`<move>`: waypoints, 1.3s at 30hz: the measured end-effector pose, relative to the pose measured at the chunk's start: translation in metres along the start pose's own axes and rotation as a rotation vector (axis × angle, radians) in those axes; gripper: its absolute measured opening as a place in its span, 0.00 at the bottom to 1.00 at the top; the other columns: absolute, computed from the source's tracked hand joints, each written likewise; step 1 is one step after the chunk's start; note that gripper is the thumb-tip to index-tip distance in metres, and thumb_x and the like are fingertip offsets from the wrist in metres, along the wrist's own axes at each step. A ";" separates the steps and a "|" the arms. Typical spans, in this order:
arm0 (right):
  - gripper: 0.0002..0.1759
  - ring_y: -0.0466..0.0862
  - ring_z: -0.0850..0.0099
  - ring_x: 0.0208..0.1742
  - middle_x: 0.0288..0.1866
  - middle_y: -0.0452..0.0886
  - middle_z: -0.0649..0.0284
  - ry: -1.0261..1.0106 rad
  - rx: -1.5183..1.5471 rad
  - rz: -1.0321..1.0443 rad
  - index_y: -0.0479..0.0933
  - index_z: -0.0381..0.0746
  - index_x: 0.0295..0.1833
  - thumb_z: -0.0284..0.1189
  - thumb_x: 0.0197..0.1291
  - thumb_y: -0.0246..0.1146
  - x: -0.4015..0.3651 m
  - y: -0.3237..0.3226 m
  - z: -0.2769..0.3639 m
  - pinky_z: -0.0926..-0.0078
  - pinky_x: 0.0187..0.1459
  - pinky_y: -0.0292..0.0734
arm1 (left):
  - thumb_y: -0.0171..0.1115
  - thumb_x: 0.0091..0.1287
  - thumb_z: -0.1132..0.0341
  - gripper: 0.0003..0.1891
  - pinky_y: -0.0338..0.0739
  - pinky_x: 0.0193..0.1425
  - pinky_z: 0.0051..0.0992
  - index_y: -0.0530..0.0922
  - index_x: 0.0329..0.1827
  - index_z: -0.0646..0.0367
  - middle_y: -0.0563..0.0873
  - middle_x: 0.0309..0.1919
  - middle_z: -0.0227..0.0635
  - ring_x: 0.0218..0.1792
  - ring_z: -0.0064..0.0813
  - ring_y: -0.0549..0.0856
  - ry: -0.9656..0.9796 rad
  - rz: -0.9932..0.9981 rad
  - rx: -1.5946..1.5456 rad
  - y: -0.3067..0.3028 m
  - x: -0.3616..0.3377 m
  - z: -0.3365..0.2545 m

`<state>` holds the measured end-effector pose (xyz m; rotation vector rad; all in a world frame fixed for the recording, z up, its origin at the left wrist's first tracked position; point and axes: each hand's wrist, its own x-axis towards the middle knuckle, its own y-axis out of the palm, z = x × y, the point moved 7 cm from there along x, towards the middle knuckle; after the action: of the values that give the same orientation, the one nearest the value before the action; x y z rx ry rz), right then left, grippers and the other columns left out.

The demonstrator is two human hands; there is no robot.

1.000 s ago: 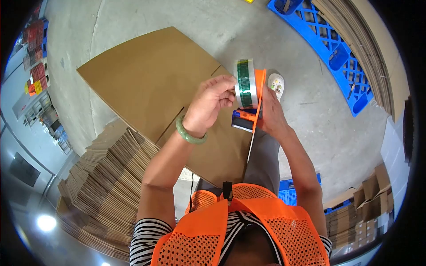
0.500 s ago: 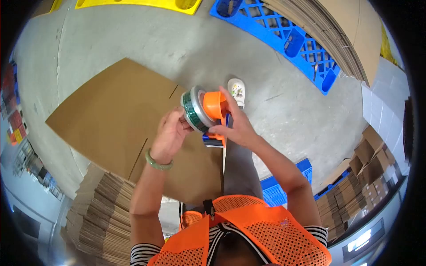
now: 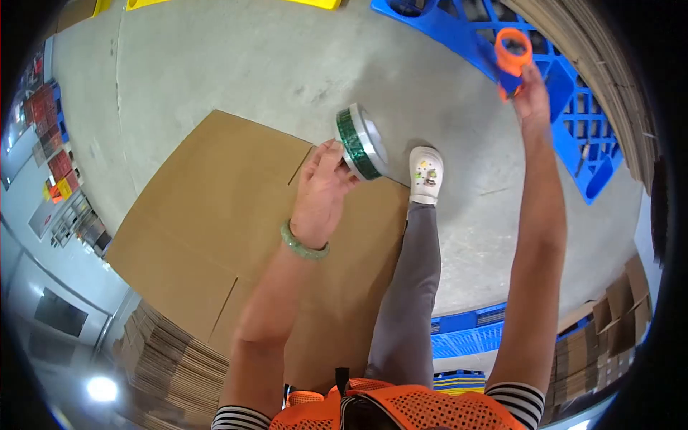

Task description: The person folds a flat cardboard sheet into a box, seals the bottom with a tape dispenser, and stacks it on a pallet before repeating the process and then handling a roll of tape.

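Note:
My left hand [image 3: 322,190], with a green bangle on its wrist, grips a tape roll [image 3: 356,147] with a green band and silver sides by its near edge. The roll is held up above a large flat cardboard sheet [image 3: 229,193]. Stretched far out to the upper right, my right hand [image 3: 533,104] is closed on the lower part of an orange tape dispenser [image 3: 510,75]. The dispenser's round hub is bare, and part of its body is blue. Behind it, seen from above, is a blue pallet [image 3: 466,36].
Stacked cardboard sheets [image 3: 609,72] lie on the blue pallet. More stacked cardboard [image 3: 179,365] stands at the lower left, with cartons [image 3: 609,322] at the lower right. A blue plastic crate or pallet [image 3: 466,337] is beside my leg. My foot in a white clog [image 3: 426,175] is on the grey floor.
The tape roll and the orange dispenser, previously together between my hands, are now apart. My right hand has carried the dispenser to the upper right; my left keeps the roll.

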<state>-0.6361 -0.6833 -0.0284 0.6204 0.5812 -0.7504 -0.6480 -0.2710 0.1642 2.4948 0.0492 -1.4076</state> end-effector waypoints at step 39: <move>0.36 0.79 0.54 0.52 0.51 0.79 0.51 -0.711 -0.925 0.470 0.70 0.35 0.66 0.26 0.50 0.73 -0.425 0.246 0.000 0.63 0.50 0.77 | 0.59 0.67 0.66 0.09 0.69 0.53 0.26 0.78 0.47 0.58 0.82 0.39 0.28 0.44 0.21 0.77 0.000 0.155 -0.241 0.014 -0.152 -0.080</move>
<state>-0.7022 -0.3559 0.3316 -0.3724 0.0629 -0.1625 -0.6592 -0.2484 0.3344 2.2501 0.0233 -1.2592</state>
